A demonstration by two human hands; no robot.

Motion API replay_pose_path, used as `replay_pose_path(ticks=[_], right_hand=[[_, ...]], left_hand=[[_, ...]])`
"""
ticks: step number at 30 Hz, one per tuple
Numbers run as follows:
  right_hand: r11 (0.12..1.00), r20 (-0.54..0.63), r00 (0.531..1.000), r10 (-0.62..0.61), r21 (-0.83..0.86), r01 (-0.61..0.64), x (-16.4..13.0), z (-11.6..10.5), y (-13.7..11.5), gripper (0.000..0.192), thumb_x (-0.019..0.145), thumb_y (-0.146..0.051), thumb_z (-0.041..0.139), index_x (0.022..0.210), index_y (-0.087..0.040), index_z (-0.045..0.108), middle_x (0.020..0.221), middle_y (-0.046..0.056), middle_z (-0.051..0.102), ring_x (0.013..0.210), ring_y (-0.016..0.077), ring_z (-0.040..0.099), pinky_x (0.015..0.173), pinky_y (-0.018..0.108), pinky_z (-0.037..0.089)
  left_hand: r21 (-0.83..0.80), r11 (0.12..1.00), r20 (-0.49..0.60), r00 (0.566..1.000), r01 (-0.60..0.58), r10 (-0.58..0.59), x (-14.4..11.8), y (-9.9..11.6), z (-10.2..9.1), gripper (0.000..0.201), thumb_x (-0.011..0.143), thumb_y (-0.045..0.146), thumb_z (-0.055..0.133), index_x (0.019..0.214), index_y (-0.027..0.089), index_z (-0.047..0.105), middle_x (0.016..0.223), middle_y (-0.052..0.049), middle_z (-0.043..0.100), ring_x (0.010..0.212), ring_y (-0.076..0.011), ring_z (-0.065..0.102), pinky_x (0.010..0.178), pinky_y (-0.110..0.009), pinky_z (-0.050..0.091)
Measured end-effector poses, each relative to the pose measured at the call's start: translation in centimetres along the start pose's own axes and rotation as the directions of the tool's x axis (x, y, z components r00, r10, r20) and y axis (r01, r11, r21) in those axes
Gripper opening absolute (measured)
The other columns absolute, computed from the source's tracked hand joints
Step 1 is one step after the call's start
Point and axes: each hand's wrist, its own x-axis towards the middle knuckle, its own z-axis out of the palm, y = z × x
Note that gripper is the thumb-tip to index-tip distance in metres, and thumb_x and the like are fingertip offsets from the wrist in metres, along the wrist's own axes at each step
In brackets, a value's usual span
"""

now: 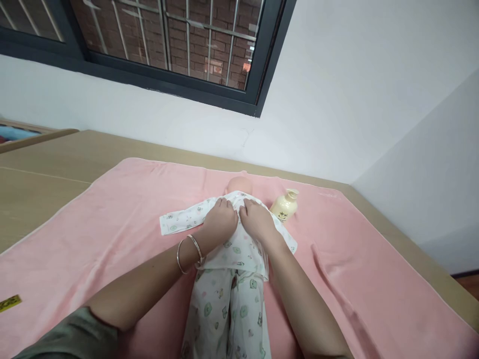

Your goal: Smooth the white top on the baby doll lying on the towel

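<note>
Head view | doll [232, 239] long axis near-to-far, head toward towel's [112, 224] far edge | left hand [220, 222], right hand [258, 222] pressed flat on chest, gripping nothing | bottle [285, 205] label unreadable

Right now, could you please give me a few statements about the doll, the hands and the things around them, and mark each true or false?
1. Both hands rest on the doll's chest. True: the left hand and right hand lie side by side on the doll, on its printed top.
2. The doll lies on a blue towel. False: it lies on a pink towel.
3. A cream bottle lies beside the doll's head. True.
4. The bangles are on the right wrist. False: the bangles are on the left wrist.
5. The right hand holds the bottle. False: the bottle lies apart from it on the towel.
</note>
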Motion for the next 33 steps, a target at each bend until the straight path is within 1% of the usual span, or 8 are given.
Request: replay_pose_path(ticks=[3, 7, 9, 13, 19, 24, 28, 33], right_hand=[[0.990, -0.004, 0.999, 0.050, -0.130, -0.050, -1.4, 0.2, -2.3, 0.033, 0.102, -0.022, 0.037, 0.116, -0.011, 0.065, 0.109, 0.019, 0.071, 0.107, 0.0306, 0.066, 0.088, 0.038, 0.050], [0.968, -0.011, 0.995, -0.101, -0.231, 0.095, -2.5, 0.8, -3.8, 0.032, 0.098, -0.013, 0.041, 0.122, -0.011, 0.063, 0.113, 0.020, 0.069, 0.115, 0.0316, 0.061, 0.098, 0.041, 0.046], [0.972, -0.023, 0.993, -0.116, -0.206, 0.109, -2.2, 0.9, -3.5, 0.032, 0.098, -0.013, 0.040, 0.118, -0.013, 0.064, 0.113, 0.019, 0.070, 0.115, 0.0305, 0.061, 0.102, 0.041, 0.043], [1.000, -0.025, 1.000, 0.010, -0.016, -0.010, -1.0, 0.3, -1.9, 0.030, 0.099, -0.020, 0.039, 0.108, -0.015, 0.067, 0.109, 0.015, 0.073, 0.106, 0.0267, 0.064, 0.092, 0.034, 0.045], [0.992, -0.020, 0.997, 0.074, 0.100, -0.072, 0.2, -0.1, 0.0, 0.039, 0.095, -0.024, 0.040, 0.129, -0.019, 0.059, 0.124, 0.010, 0.071, 0.114, 0.0261, 0.064, 0.086, 0.032, 0.044], [0.994, -0.040, 0.993, 0.110, 0.008, -0.110, -0.2, 0.1, -0.9, 0.036, 0.096, -0.025, 0.041, 0.126, -0.021, 0.060, 0.121, 0.010, 0.072, 0.113, 0.0273, 0.064, 0.083, 0.034, 0.044], [0.989, -0.030, 0.991, 0.131, -0.071, -0.133, -1.0, -0.1, -2.4, 0.029, 0.098, -0.026, 0.041, 0.116, -0.021, 0.063, 0.112, 0.011, 0.074, 0.105, 0.0271, 0.068, 0.079, 0.034, 0.044], [0.990, -0.055, 0.994, 0.092, -0.100, -0.097, -1.4, 0.1, -3.1, 0.029, 0.101, -0.025, 0.039, 0.111, -0.019, 0.065, 0.111, 0.012, 0.073, 0.105, 0.0269, 0.068, 0.079, 0.033, 0.045]], left_hand=[[-0.149, 0.989, 0.034, 0.999, 0.012, -0.007, 0.7, -1.5, 0.1, 0.028, 0.095, 0.017, 0.042, 0.091, 0.014, 0.070, 0.099, -0.016, 0.072, 0.102, -0.0296, 0.064, 0.100, -0.047, 0.048], [-0.306, 0.938, 0.084, 0.986, 0.162, -0.143, 1.6, -2.9, 0.5, 0.034, 0.098, 0.023, 0.038, 0.108, 0.011, 0.068, 0.108, -0.016, 0.073, 0.107, -0.0282, 0.065, 0.099, -0.044, 0.051], [-0.284, 0.943, 0.088, 0.984, 0.172, -0.153, 1.7, -2.7, 0.5, 0.037, 0.099, 0.025, 0.037, 0.114, 0.008, 0.067, 0.113, -0.017, 0.072, 0.112, -0.0287, 0.065, 0.103, -0.044, 0.049], [-0.116, 0.982, 0.058, 0.988, 0.148, -0.142, 0.8, -0.7, 0.2, 0.042, 0.100, 0.024, 0.037, 0.124, 0.001, 0.063, 0.127, -0.024, 0.067, 0.123, -0.0334, 0.061, 0.109, -0.049, 0.044], [0.061, 0.997, 0.046, 0.998, 0.046, -0.049, -0.6, 1.7, 0.5, 0.044, 0.092, 0.012, 0.042, 0.130, 0.001, 0.061, 0.138, -0.027, 0.062, 0.133, -0.0364, 0.056, 0.114, -0.053, 0.038], [-0.074, 0.993, 0.015, 0.996, 0.090, -0.089, 0.1, 0.3, 0.9, 0.046, 0.097, 0.020, 0.037, 0.134, 0.001, 0.058, 0.139, -0.023, 0.063, 0.135, -0.0329, 0.054, 0.117, -0.048, 0.038], [-0.202, 0.965, 0.056, 0.985, 0.170, -0.162, 1.0, -1.4, 0.8, 0.045, 0.099, 0.027, 0.035, 0.132, 0.006, 0.058, 0.135, -0.019, 0.065, 0.130, -0.0302, 0.057, 0.112, -0.045, 0.043], [-0.222, 0.954, 0.084, 0.979, 0.200, -0.186, 1.2, -1.7, 0.6, 0.041, 0.100, 0.030, 0.039, 0.128, 0.009, 0.060, 0.131, -0.018, 0.067, 0.125, -0.0300, 0.060, 0.107, -0.044, 0.046]])
